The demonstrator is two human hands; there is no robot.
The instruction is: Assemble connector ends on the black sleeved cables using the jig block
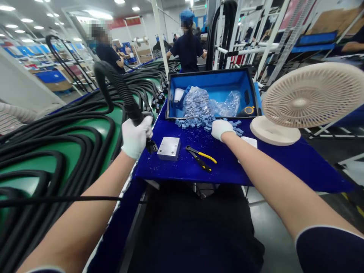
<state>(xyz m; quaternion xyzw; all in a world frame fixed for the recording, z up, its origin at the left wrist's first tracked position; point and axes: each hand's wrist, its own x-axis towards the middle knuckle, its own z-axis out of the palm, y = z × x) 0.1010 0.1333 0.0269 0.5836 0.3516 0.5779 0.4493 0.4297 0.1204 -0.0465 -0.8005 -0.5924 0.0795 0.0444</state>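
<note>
On the table (pixel 227 172), block (pixel 168 147) lies left of pliers (pixel 201 157); pieces (pixel 196 123) lie behind both, before bin (pixel 216 80); bags (pixel 197 102) in bin; fan (pixel 301 102) at right; hoses (pixel 57 139) left of table; right hand (pixel 222 129) beside pieces.

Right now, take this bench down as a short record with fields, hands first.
Left hand: white-gloved, gripping a black corrugated hose
Right hand: white-gloved, curled at small blue pieces; contents hidden
Tool: pliers, lying on the blue worktop
Block: metal block, left of the pliers
Bin: blue bin, behind the pieces, holding clear plastic bags
Right side: beige fan
</note>
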